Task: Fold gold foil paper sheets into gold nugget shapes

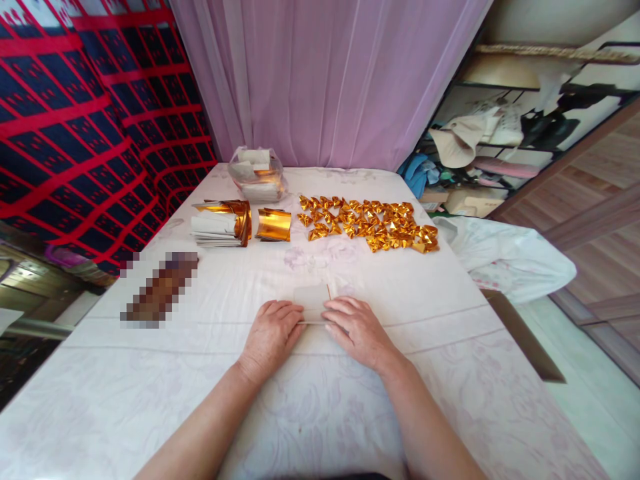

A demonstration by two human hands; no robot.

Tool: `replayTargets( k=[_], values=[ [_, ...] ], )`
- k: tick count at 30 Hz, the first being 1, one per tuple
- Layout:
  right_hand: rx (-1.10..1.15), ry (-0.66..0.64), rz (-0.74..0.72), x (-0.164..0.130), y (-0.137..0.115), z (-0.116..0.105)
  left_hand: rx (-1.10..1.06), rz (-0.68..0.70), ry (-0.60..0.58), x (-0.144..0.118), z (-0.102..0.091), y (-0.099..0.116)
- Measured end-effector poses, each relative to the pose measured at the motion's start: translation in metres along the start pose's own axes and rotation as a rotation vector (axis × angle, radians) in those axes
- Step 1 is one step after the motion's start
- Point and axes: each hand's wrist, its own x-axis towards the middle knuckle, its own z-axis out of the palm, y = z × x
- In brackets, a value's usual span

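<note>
Near the front edge of the surface, the left hand and right hand lie flat, fingers pressing down a small pale paper sheet that looks light, thin, easily creased and best pinched by its edges

White-clothed table: folded gold pieces, gold sheet stacks, plastic bag, pale paper sheet.

Pale paper sheet flat on cloth, white side up, apparently folded.
</note>
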Motion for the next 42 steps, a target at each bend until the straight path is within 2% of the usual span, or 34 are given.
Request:
replayTargets(
  k=[6, 10, 14, 20, 24, 29, 35, 42],
  values=[
    [0.073, 0.109, 0.109, 0.008, 0.005, 0.011, -0.085, -0.107, 0.008, 0.005, 0.001, 0.001],
    [0.046, 0.226, 0.183, 0.014, 0.003, 0.02, -0.047, -0.162, -0.007, 0.009, 0.003, 0.002],
    [0.017, 0.278, 0.212, 0.017, -0.001, 0.024, 0.003, -0.195, 0.042, 0.011, 0.009, 0.0],
    [-0.067, 0.286, 0.263, 0.022, -0.004, 0.024, 0.054, -0.13, 0.05, 0.009, 0.01, 0.0],
    [-0.095, 0.278, 0.275, 0.023, -0.005, 0.024, 0.11, -0.046, 0.098, 0.006, 0.008, 0.008],
    [-0.104, 0.291, 0.268, 0.023, -0.005, 0.025, 0.131, 0.083, 0.015, -0.001, 0.014, 0.016],
    [-0.1, 0.288, 0.269, 0.022, -0.003, 0.026, 0.178, 0.062, -0.042, -0.009, 0.023, 0.021],
    [-0.084, 0.292, 0.271, 0.022, -0.003, 0.027, 0.214, 0.049, -0.062, -0.009, 0.025, 0.023]
  ],
)
